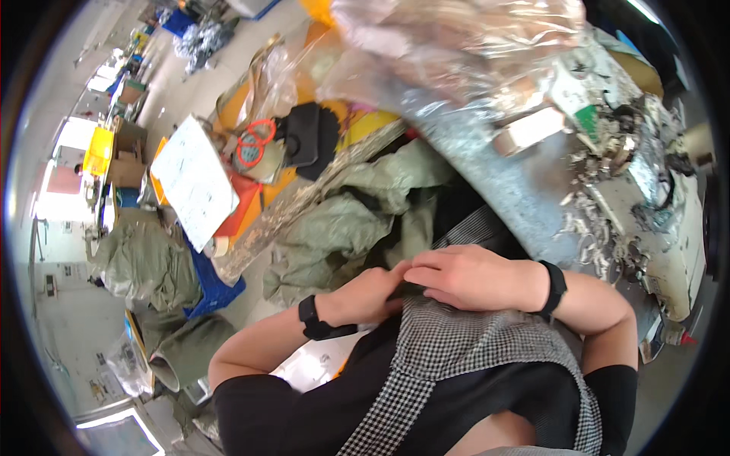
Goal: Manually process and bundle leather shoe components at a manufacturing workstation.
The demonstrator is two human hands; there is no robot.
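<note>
Hands: the left hand (363,295) and the right hand (468,275) meet at the person's front, fingers bent and fingertips touching or overlapping; whether anything is pinched between them cannot be told, as the knuckles hide it.
Apron: black-and-white checked apron (487,338), worn over a black top, its cloth bunched directly beneath both hands at the waist.
Apron handling: likely light, limp and hard to damage, with little slip; an edge or fold is best taken between thumb and forefinger, near where the fingers meet.
Green sack: a crumpled green sack (334,228) lies just beyond the hands, between the two work surfaces.
Sack handling: it looks thin and creased, probably light but slick and floppy; a gathered fold along its rim should give better purchase than its smooth side.
Right-hand side: a grey metal counter (487,178) carries a pale block (530,131), scattered scraps (601,228) and a large clear plastic sheet (464,49).
Left-hand side: an orange surface bears red-handled scissors (258,140), a black pouch (303,137) and a white board (196,178).
Wrists: each wears a black band.
</note>
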